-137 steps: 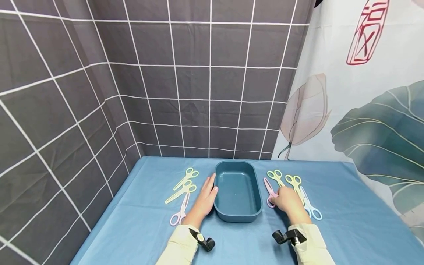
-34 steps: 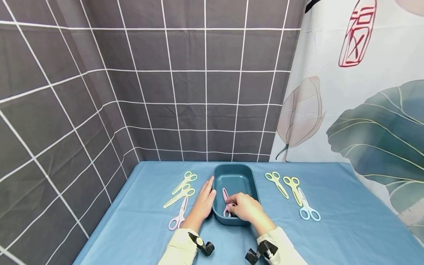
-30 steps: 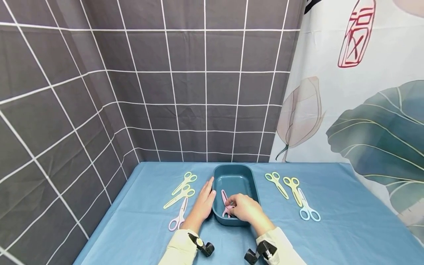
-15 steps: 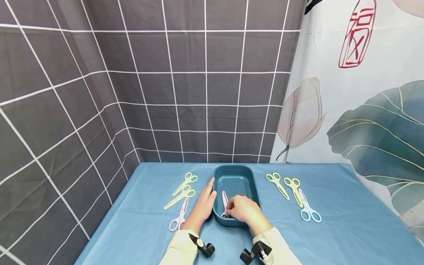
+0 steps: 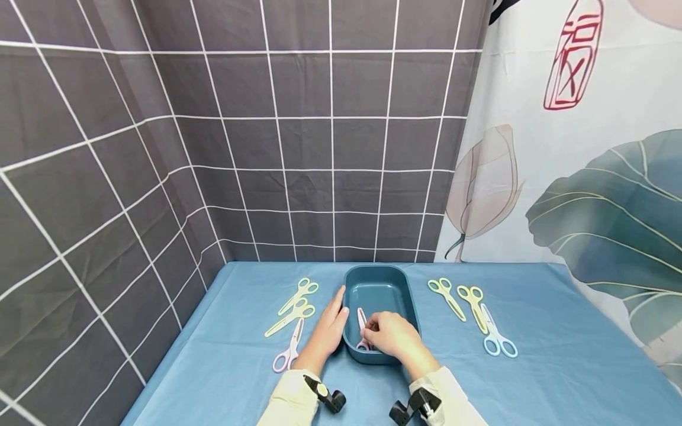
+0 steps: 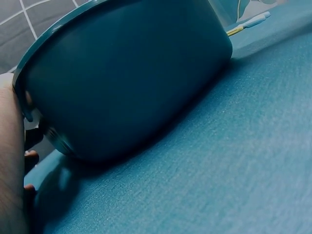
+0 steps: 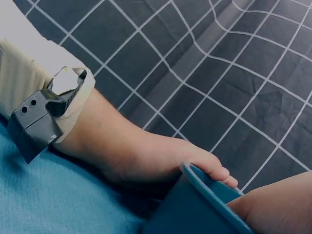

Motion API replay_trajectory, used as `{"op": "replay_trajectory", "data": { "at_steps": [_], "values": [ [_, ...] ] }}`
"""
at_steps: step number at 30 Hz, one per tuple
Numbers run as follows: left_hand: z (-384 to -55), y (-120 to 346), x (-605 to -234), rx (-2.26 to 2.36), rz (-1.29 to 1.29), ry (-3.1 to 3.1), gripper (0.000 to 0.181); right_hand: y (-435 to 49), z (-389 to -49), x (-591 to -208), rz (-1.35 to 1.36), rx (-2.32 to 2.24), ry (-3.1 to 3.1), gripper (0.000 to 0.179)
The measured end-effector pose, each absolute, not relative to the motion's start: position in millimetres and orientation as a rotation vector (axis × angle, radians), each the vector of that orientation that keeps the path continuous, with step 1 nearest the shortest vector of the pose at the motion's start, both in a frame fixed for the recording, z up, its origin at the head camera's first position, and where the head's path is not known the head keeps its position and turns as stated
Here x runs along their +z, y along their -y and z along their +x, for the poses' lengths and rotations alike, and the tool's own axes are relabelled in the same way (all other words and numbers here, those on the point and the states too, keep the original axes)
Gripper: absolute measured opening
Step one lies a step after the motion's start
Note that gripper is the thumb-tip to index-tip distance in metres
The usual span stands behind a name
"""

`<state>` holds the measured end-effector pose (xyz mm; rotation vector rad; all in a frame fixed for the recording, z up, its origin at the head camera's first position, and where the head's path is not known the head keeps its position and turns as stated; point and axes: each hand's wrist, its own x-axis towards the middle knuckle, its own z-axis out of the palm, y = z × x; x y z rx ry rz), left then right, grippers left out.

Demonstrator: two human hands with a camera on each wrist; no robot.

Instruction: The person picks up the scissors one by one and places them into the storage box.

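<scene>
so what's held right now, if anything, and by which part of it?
The pink scissors in the teal tub, pinched in the right grip near the handle loops; exact contact is hidden. The left grip rests against the tub's side, holding nothing.

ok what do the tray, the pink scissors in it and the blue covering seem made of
Tray: probably moulded plastic, smooth with faint highlights; glazed ceramic isn't ruled out.
Pink scissors: likely plastic, the blades tinted like the loops.
Blue covering: matte fabric, fine grain showing close up.
</scene>
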<state>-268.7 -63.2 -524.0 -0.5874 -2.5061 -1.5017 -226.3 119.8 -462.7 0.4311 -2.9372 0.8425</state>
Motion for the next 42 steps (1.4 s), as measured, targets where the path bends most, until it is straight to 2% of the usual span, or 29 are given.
{"op": "replay_trajectory", "data": {
  "at_steps": [5, 13, 25, 34, 42],
  "values": [
    [-269, 63, -523, -1.503, -0.579, 2.503, 0.056, -127, -231, -459, 0.415, 0.938, 2.834, 0.007],
    [-268, 62, -522, -1.488, -0.564, 2.505, 0.055, -153, -240, -454, 0.299, 1.161, 2.612, 0.005],
    [-268, 62, -523, -1.487, -0.532, 2.539, 0.056, -189, -247, -451, 0.1, 1.246, 2.45, 0.01],
    [-268, 62, -521, -1.519, -0.538, 2.535, 0.056, -209, -253, -463, -0.039, 1.097, 2.448, 0.01],
    [-269, 62, -522, -1.538, -0.542, 2.528, 0.056, -230, -259, -484, -0.112, 0.96, 2.506, 0.017]
  ]
}}
